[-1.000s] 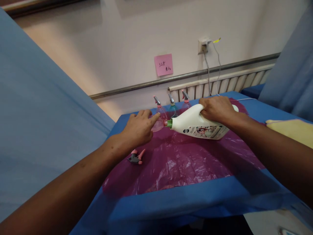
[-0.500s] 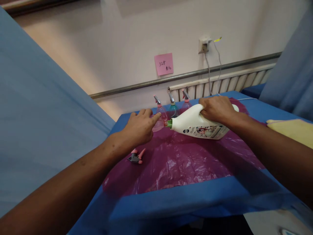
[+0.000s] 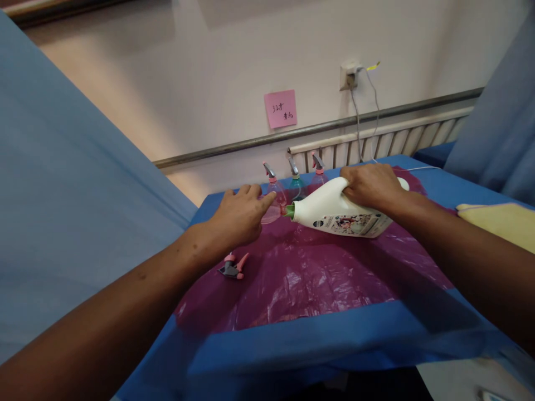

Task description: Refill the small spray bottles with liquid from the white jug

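White rounded plas. btl. (image 3: 334, 208) in R hand (image 3: 371, 182)

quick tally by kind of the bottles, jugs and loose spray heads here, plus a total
Spray bottles with heads on: 3
Open bottle in the left hand: 1
White jug in the right hand: 1
Loose spray head: 1
Total: 6

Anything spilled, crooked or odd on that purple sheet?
Only the loose spray head stands out: it lies on the purple sheet, while the three spray bottles behind wear theirs. The white jug is tipped, but the right hand grips it; no spill shows.
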The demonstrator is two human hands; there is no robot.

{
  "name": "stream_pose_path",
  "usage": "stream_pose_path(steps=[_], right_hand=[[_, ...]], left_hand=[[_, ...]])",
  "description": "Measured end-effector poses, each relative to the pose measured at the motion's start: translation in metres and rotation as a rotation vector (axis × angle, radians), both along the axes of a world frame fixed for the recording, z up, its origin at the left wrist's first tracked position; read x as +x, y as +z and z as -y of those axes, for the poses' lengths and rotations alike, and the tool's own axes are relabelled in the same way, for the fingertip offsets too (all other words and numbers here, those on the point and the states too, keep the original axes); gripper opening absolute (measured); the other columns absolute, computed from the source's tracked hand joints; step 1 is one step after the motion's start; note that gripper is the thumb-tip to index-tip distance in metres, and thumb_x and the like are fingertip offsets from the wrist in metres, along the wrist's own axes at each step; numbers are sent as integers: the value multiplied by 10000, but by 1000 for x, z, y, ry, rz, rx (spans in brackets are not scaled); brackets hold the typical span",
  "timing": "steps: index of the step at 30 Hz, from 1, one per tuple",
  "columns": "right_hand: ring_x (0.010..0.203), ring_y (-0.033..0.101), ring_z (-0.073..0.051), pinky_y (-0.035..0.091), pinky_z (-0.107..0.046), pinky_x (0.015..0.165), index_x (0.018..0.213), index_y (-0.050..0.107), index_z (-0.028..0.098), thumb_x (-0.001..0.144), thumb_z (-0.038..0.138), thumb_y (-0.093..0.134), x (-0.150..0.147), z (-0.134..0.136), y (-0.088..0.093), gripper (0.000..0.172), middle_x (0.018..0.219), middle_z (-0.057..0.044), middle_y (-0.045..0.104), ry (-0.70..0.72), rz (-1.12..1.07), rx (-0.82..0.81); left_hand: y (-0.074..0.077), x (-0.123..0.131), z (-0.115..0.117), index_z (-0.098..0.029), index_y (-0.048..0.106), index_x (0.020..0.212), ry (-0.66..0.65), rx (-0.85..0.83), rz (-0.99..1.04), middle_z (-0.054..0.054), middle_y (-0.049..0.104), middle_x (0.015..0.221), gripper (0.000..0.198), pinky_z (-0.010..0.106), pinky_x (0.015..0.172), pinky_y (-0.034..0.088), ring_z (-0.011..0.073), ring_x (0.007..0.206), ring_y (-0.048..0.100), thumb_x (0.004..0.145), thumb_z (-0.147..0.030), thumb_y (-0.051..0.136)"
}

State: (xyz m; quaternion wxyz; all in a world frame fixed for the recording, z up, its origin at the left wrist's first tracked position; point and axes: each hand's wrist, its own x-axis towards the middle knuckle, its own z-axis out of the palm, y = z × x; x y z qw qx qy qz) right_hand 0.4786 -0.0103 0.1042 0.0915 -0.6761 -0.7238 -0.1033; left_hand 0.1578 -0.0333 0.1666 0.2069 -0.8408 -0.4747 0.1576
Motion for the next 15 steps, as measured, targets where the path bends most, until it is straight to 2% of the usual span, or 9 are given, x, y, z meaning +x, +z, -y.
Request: stream_pose_path(steps=[15], right_hand=[[918, 729, -330, 320, -396, 729, 1200, 806, 253, 1041, 389, 539, -1, 1, 0, 339, 1089, -164, 834, 2, 17, 3]], left_hand=[[0, 0, -5, -305, 411, 1737, -4, 3, -17, 177, 603, 1558, 851, 514, 1027, 528, 395, 1384, 566, 939, -172, 676]])
